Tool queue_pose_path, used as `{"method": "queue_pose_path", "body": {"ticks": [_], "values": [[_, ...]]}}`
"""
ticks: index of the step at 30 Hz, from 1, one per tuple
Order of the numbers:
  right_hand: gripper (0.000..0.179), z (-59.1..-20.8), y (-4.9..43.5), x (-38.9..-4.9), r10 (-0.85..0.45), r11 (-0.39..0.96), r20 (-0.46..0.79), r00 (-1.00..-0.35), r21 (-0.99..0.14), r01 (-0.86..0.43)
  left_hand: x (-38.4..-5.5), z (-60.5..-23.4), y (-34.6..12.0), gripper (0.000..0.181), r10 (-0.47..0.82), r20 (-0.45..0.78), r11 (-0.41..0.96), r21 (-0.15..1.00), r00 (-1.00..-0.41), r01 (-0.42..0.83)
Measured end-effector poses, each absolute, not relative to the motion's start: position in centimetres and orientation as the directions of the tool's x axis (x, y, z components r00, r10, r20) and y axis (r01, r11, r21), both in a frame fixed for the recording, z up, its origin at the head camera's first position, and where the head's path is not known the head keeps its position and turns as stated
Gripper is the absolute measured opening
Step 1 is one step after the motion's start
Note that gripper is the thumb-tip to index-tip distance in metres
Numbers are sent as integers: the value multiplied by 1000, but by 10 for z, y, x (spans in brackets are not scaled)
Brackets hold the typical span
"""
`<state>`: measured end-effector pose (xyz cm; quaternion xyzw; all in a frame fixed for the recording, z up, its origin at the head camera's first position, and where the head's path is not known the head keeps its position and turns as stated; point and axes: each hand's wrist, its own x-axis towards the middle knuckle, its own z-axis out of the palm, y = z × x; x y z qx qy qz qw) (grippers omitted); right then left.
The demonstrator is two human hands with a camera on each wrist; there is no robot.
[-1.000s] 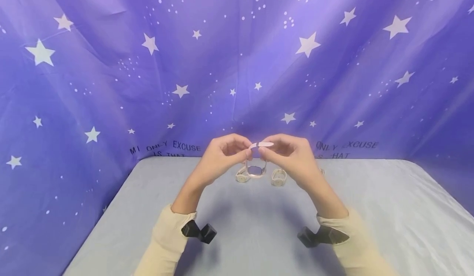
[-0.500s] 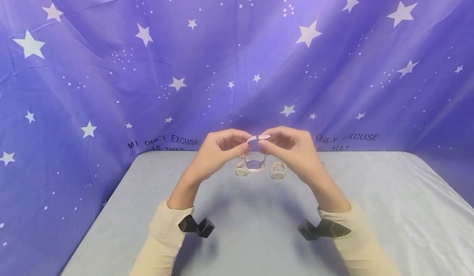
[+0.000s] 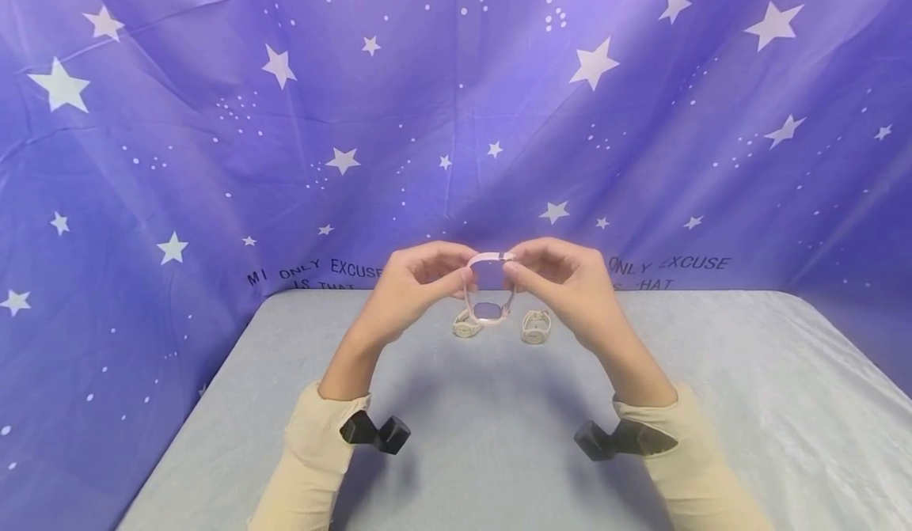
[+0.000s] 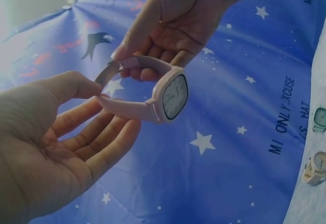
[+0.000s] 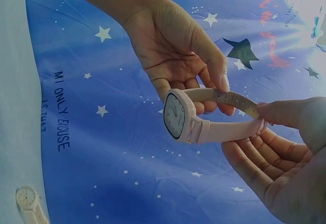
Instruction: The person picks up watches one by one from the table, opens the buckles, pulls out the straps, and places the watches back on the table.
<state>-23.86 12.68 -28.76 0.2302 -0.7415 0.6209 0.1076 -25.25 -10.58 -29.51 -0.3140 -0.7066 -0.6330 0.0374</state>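
Nearest, two cream sleeves (image 3: 306,456), one on each arm; at their cuffs, two black wrist devices (image 3: 620,439), one per wrist. Beyond these, two bare hands raised above the table. The left hand (image 3: 409,290) pinches the strap of one pink watch (image 4: 174,96) between thumb and fingers; the right hand (image 3: 570,284) pinches the same strap from the opposite side. The watch hangs between them, clear of the table, its strap curved into a loop; whether it is fastened cannot be told. The case is a rounded square with a dark-edged, pale dial.

Farther off, the head view counts two watches on the table: a left-hand watch (image 3: 466,324), partly overlapped in view by the held one, and a right-hand watch (image 3: 536,327) just beside it. The left wrist view shows two watches at its margin, the right wrist view one; their match to this pair is uncertain.

Surface: one table (image 3: 492,412) under a pale blue-grey, softly wrinkled cover. Background: a violet-blue curtain (image 3: 399,111) with white stars and dots, bearing black lettering (image 3: 356,268) near the table's far edge; the wrist views add red script (image 5: 275,35) and one dark bird-like shape (image 4: 96,44).
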Motion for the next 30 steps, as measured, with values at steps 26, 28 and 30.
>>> {"method": "queue_pose_path", "body": {"ticks": [26, 28, 30], "values": [[18, -286, 116, -239, -174, -23, 442, -880, -895, -446, -250, -285, -126, 27, 311, 459, -70, 884, -832, 462], [15, -285, 112, -240, -183, -27, 433, -883, -900, -436, -251, -283, -131, 26, 306, 458, -70, 885, -835, 460], [13, -284, 107, -243, -201, -35, 433, -879, -900, -435, -251, -281, -136, 26, 294, 459, -65, 885, -838, 461]]}}
